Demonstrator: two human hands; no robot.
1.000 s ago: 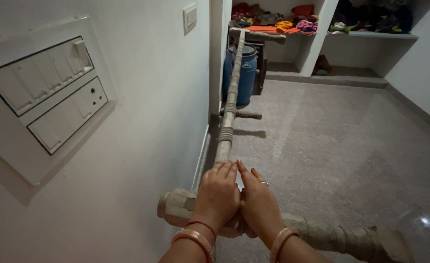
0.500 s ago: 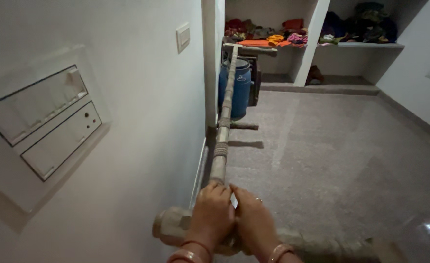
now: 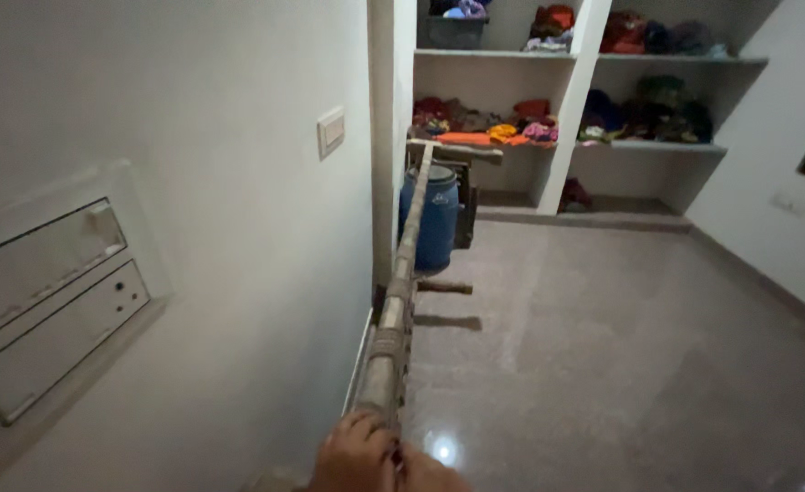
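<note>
1. Running down the left of the view, the wall [image 3: 238,228] carried a switch panel [image 3: 51,301] near the lower-left edge and a small switch [image 3: 330,130] further along, while the floor [image 3: 621,364] spread grey and glossy to the right.
2. Shelves [image 3: 594,146] at the far end held piles of coloured cloth [image 3: 502,132], and a blue drum [image 3: 434,219] stood at the wall's far corner, beside the pole's far stretch.
3. A long wooden pole [image 3: 402,292] with short cross pegs [image 3: 443,287] reached from the bottom edge of the view toward the shelves, close along the wall, its top crosspiece [image 3: 461,150] level with the lower shelf.
4. Judging by the grip, the step in hand was raising or steadying the pole against the wall; the next move would call for a firm two-handed hold low down and for keeping the far end clear of the drum.
5. Left hand [image 3: 352,456] was curled around the pole's near end, fingers closed on it.
6. Right hand [image 3: 430,474] sat just beside, touching the left and pressed to the pole, though it was mostly cut off by the bottom edge, so how far it closed could not be told.
</note>
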